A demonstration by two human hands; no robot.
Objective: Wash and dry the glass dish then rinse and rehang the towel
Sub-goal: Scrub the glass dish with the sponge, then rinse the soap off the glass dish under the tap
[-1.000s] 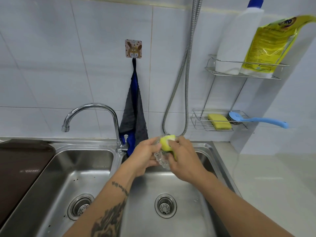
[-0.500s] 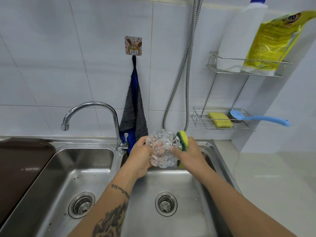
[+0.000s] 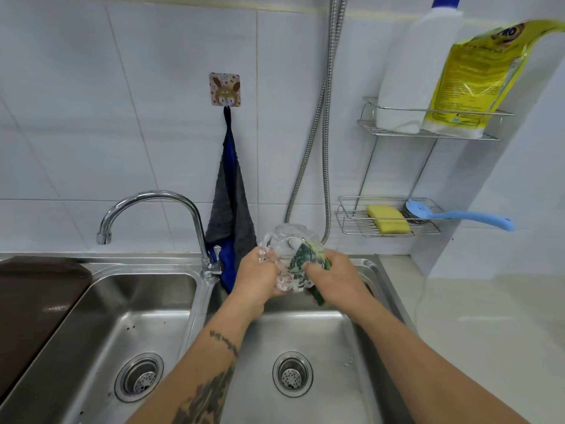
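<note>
Over the right sink basin [image 3: 305, 338] my left hand [image 3: 256, 278] grips a clear, knobbly glass dish [image 3: 282, 246] by its left side, tilted on edge. My right hand [image 3: 333, 278] holds a yellow and green sponge [image 3: 298, 260] with its green face pressed against the dish. A grey and blue towel [image 3: 230, 209] hangs from a rabbit-print wall hook [image 3: 224, 89] behind the tap. No water runs from the tap [image 3: 153, 206].
The left basin [image 3: 122, 332] has a brown board [image 3: 33, 301] beside it. A hose [image 3: 324, 117] hangs down the wall. Wire racks hold a yellow sponge [image 3: 388, 219], a blue brush [image 3: 458, 214], a white bottle [image 3: 412, 71] and a yellow pouch [image 3: 477, 78]. White counter [image 3: 489, 316] at right.
The dish has turned in my left hand from hidden to facing me. My right hand shifted the sponge from the dish's top, round its right rim, onto its face.
</note>
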